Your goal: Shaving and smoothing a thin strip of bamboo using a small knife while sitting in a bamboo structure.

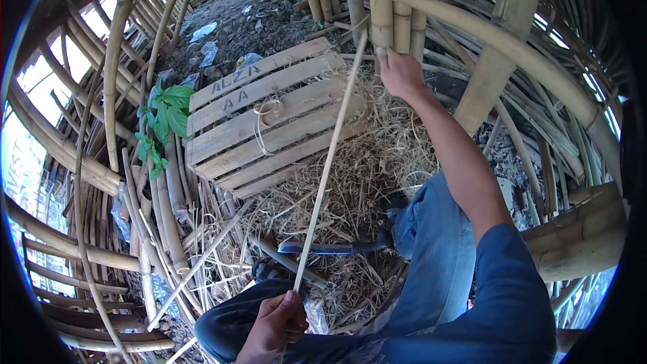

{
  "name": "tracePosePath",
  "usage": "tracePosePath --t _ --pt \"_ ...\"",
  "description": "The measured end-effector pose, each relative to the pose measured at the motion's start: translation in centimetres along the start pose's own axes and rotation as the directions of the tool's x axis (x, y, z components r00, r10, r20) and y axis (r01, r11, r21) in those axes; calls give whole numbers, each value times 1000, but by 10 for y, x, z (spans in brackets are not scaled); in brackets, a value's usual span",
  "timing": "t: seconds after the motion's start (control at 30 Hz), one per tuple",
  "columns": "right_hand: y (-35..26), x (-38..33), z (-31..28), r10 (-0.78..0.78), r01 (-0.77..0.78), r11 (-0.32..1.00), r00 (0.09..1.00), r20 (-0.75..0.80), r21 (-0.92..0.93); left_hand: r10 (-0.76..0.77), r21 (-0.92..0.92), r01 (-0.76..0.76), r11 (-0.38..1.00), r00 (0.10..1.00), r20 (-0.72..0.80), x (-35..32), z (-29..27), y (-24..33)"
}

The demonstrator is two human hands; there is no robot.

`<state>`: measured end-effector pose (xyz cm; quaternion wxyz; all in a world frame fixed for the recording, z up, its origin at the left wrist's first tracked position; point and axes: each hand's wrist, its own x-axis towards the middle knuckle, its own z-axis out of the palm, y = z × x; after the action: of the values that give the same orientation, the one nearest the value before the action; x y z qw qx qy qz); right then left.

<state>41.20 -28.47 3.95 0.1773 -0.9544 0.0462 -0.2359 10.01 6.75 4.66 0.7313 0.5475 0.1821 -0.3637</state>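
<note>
A long, pale bamboo strip [330, 158] runs slantwise from my lap up to the bamboo poles at the far side. My left hand [278, 323], low in the view, is closed round its near end. Close beside the strip's far end, my right hand [400, 73] is closed at the end of my outstretched arm; what its fingers grip is too small to make out. A knife [320, 249] with a dark blade lies on the shavings between my legs, under the line of the strip.
A slatted wooden crate [269, 104] stands ahead, a curled strip [261, 128] on top. Bamboo shavings [364, 182] cover the ground. Upright bamboo poles [381, 7] stand beyond my right hand, and a thick bamboo pole [573, 232] is at the right. A leafy plant [165, 118] grows left of the crate.
</note>
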Motion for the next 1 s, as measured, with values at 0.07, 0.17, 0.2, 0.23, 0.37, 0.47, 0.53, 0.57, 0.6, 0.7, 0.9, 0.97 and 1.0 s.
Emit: tracePosePath --t 0.07,0.17,0.2,0.23,0.37,0.47,0.53,0.57,0.6,0.7,0.9,0.97,1.0 --pt "14 -1 18 88 -89 996 996 -20 -26 41 -26 -41 999 999 8 6 -11 -2" --pt "3 -18 27 48 -51 996 998 39 78 125 -154 -121 981 992 20 18 -21 0" --pt "-11 -30 8 18 -27 988 998 58 150 153 -245 -136 960 987 51 24 -22 2" --pt "-27 -40 -3 -20 0 972 996 83 236 157 -311 -120 943 983 98 28 -23 5" --pt "-87 -91 -12 -322 279 890 944 65 359 91 -408 -13 913 981 171 37 -29 7" --pt "-127 -127 -9 -559 497 757 829 25 424 74 -333 -34 942 992 106 35 -23 13" --pt "-141 -151 -12 -687 590 665 724 67 458 109 -323 -72 944 989 99 33 -16 18" --pt "-143 -164 -14 -714 621 637 699 46 456 121 -310 -87 947 988 93 34 -12 21" --pt "-143 -175 -14 -738 651 610 674 25 453 119 -314 -87 945 989 85 37 -10 22" --pt "-147 -195 -17 -777 664 561 628 38 494 128 -320 -90 943 987 100 40 -4 24" --pt "-152 -194 -15 -840 810 493 538 -67 318 114 -234 -103 967 993 34 35 8 33" --pt "-152 -187 -15 -857 847 476 507 -93 239 122 -206 -117 972 992 12 34 10 36" --pt "-151 -184 -15 -860 864 466 493 -131 189 120 -210 -113 971 993 22 34 10 38"
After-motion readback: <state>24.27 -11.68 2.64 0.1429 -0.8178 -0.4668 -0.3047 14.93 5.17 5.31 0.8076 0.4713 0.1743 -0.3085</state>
